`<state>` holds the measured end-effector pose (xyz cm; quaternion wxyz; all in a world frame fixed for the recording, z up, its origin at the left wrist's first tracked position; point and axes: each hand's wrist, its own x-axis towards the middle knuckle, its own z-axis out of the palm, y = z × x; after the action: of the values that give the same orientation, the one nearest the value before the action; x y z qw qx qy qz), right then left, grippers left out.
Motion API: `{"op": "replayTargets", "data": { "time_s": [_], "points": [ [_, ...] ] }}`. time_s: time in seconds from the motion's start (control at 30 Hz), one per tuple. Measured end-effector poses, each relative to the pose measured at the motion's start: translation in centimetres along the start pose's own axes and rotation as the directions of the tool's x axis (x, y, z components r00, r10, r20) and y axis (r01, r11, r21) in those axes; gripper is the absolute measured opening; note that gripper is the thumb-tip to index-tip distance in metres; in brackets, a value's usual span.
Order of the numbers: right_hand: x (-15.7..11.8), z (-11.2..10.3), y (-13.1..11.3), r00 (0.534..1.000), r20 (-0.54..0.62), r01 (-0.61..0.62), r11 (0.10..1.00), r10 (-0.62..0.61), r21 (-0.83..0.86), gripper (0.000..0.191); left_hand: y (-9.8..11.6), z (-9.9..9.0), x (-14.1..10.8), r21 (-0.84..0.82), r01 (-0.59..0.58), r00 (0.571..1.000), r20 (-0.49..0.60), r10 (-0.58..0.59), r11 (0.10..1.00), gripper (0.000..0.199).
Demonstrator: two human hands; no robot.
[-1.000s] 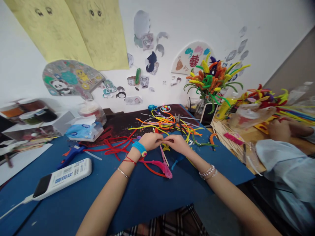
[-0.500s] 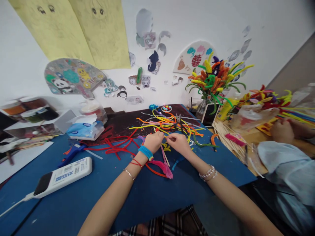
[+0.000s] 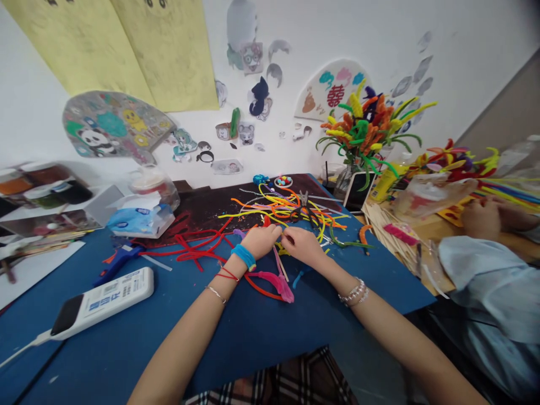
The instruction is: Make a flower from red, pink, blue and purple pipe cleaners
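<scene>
My left hand (image 3: 260,241) and right hand (image 3: 302,247) are curled, fingers almost meeting, perhaps pinching something thin I can't resolve, above a pink pipe cleaner (image 3: 277,284) on the blue board (image 3: 169,337); light and floppy, best taken by its wire stem

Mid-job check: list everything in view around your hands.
Blue plastic hot glue gun: one, blue, desk left.
White power strip: one, white, front left.
Tissue packet: one, blue-white, back left.
Red pipe cleaners: several, red, left of hands.
Yellow-orange pipe cleaners: many, mixed, behind hands.
Metal pliers: one, dark, atop those.
Pipe-cleaner bouquet in glass vase: one, multicoloured, back right.
Co-worker's hand: one, far right.
Left hand: one, blue wristband, centre.
Right hand: one, bracelets, beside it.
</scene>
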<state>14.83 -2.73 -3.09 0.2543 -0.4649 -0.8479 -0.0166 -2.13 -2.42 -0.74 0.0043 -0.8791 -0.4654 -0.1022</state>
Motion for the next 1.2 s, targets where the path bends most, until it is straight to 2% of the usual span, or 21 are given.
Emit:
{"op": "replayTargets", "data": {
  "time_s": [0.17,0.27,0.4,0.5,0.63,0.73,0.83,0.97,1.2],
  "points": [
    [0.0,-0.2,-0.4,0.998,-0.051,0.031,0.997,-0.034,-0.069,0.019,0.0,0.1,0.1,-0.21,0.049,0.996,-0.065,-0.064,0.976,0.022],
    [0.1,-0.9,-0.5,0.993,-0.099,0.049,0.994,-0.06,-0.1,0.026,-0.5,-0.1,0.3,-0.397,0.046,0.993,-0.08,-0.085,0.916,0.022],
    [0.4,-1.9,-0.3,0.987,-0.135,0.078,0.992,-0.091,-0.097,0.032,-1.3,-0.1,0.8,-0.668,0.059,0.995,-0.02,-0.096,0.742,0.032],
    [0.5,-2.4,0.0,0.986,-0.147,0.074,0.996,-0.081,-0.052,0.033,-1.1,0.0,1.1,-0.807,0.077,0.995,0.025,-0.096,0.585,0.038],
    [0.5,-2.3,0.1,0.986,-0.164,0.033,0.997,-0.021,0.067,0.032,-0.5,-0.4,1.1,-0.901,0.099,0.994,0.074,-0.075,0.423,0.037],
    [0.6,-2.0,0.2,0.986,-0.163,-0.005,0.977,0.04,0.213,0.026,-0.6,-0.6,1.1,-0.926,0.121,0.991,0.095,-0.09,0.357,0.034],
    [1.0,-1.7,0.5,0.99,-0.105,-0.043,0.913,0.093,0.405,0.023,-1.2,-0.4,1.0,-0.932,0.144,0.987,0.112,-0.114,0.332,0.03],
    [1.5,-1.3,1.3,0.989,0.043,-0.137,0.776,0.141,0.616,0.024,-1.9,0.1,1.0,-0.93,0.182,0.982,0.156,-0.104,0.32,0.025],
    [1.1,-0.3,2.0,0.932,0.349,-0.35,0.505,0.101,0.789,0.023,-1.4,-0.1,0.8,-0.951,0.184,0.983,0.184,-0.023,0.247,0.029]
  ]
}}
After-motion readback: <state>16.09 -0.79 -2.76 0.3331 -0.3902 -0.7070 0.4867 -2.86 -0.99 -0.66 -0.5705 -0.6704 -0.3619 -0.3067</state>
